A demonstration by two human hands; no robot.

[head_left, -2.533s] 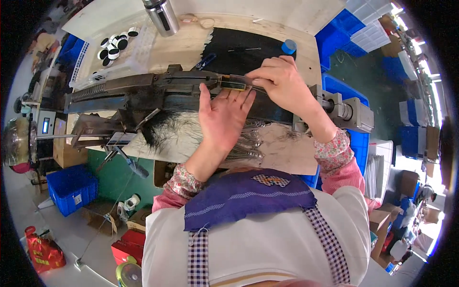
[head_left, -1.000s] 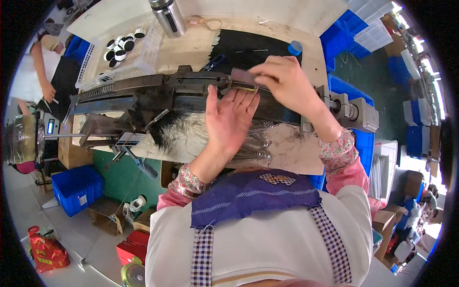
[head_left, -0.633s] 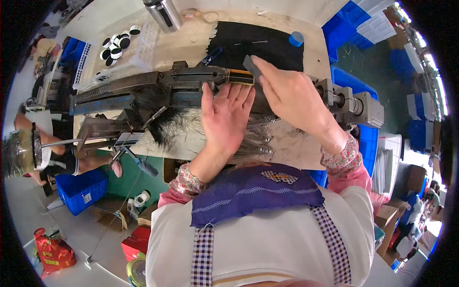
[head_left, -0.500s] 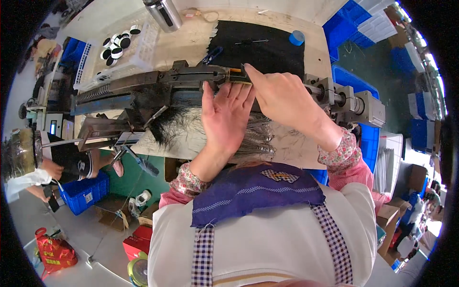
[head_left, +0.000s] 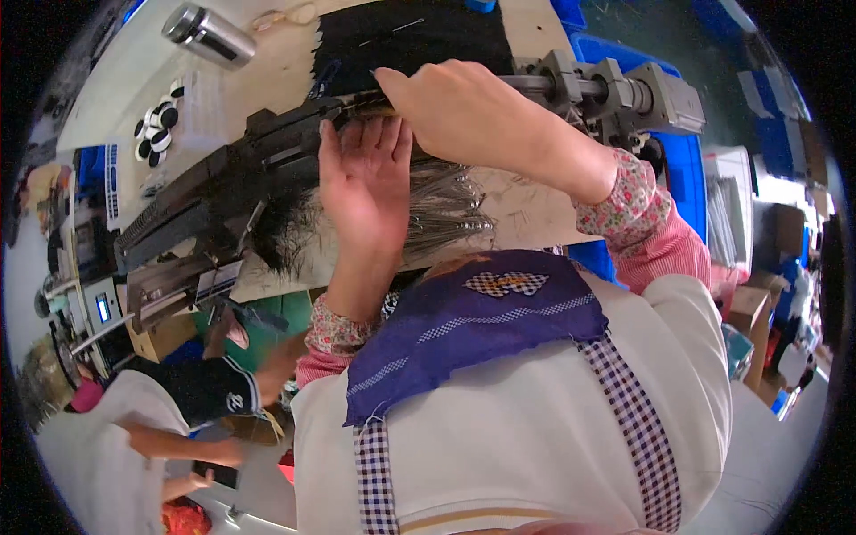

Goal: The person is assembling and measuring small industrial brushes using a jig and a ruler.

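My left hand point(head_left: 364, 183) lies palm up at the near edge of a long dark metal machine point(head_left: 267, 147). Its fingers are stretched out and their tips touch or nearly touch the machine's edge. From the right, my right hand point(head_left: 468, 111) reaches over the same spot with curled fingers, the index tip near a small dark part. Whatever it pinches is hidden behind the fingers. A spread of thin, shiny wire-like strands point(head_left: 450, 209) lies on the table beside my left wrist. Dark bristly fibres point(head_left: 278, 236) hang by the machine's near side.
Beyond the machine are a black cloth point(head_left: 428, 40) with a thin metal tool, and a steel flask point(head_left: 209, 36). Black-and-white round pieces point(head_left: 159, 134) sit in a clear bin at left. A blue crate point(head_left: 682, 187) stands right. A co-worker point(head_left: 169, 392) is at lower left holding a phone.
The view has turned, so the machine appears more tilted and further left. Both hands remain at the same part of it. The co-worker shows much more at lower left.
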